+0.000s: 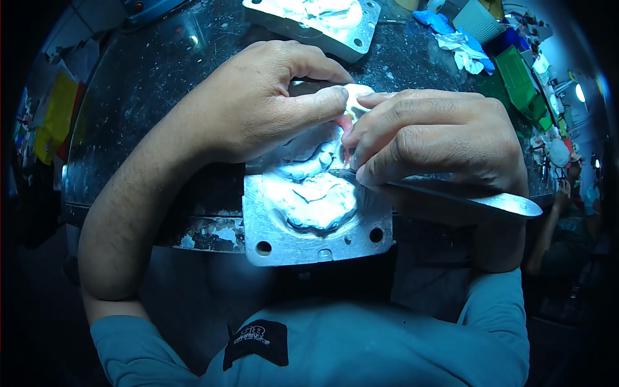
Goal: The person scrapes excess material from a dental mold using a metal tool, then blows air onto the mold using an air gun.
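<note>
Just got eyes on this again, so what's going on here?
The person's right hand holds a slim metal tool, its tip close to the white cast set in a metal block. The left hand is at the far side, by a pink piece; its grip is unclear. A second metal block sits farther back.

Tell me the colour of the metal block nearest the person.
The metal block is silver-grey; head view shows it.

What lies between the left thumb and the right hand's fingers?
In the head view, a pink and white piece shows between the thumb of the left hand and the fingers of the right hand, partly hidden.
</note>
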Demonstrator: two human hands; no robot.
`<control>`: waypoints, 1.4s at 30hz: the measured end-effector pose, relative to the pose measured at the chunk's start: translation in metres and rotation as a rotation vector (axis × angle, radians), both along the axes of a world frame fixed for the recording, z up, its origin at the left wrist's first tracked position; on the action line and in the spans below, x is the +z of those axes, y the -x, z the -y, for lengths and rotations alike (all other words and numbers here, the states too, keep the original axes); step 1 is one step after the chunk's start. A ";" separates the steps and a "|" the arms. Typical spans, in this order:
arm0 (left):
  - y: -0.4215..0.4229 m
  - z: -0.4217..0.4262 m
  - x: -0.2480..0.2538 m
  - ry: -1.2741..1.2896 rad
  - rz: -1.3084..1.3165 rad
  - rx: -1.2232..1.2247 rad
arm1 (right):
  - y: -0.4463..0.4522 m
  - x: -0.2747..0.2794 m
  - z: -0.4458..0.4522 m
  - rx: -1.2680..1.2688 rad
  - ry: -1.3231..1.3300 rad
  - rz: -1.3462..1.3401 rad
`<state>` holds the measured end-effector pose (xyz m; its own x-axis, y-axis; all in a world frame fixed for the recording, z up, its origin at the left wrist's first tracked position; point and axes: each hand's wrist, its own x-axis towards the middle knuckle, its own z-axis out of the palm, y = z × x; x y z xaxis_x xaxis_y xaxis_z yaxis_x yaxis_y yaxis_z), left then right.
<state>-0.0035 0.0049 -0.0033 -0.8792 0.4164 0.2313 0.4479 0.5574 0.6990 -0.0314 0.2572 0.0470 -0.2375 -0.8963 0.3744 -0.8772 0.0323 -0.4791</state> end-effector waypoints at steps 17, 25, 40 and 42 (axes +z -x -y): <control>0.002 0.000 0.000 0.060 -0.050 -0.011 | 0.003 0.009 0.007 0.043 -0.042 -0.075; 0.005 0.001 -0.003 0.044 -0.085 -0.035 | -0.005 0.011 0.007 0.013 -0.076 -0.088; 0.007 -0.001 0.001 0.066 -0.118 -0.076 | 0.007 0.034 0.012 0.192 -0.247 -0.207; 0.008 0.000 0.000 0.062 -0.165 -0.105 | 0.009 0.036 0.013 0.219 -0.271 -0.245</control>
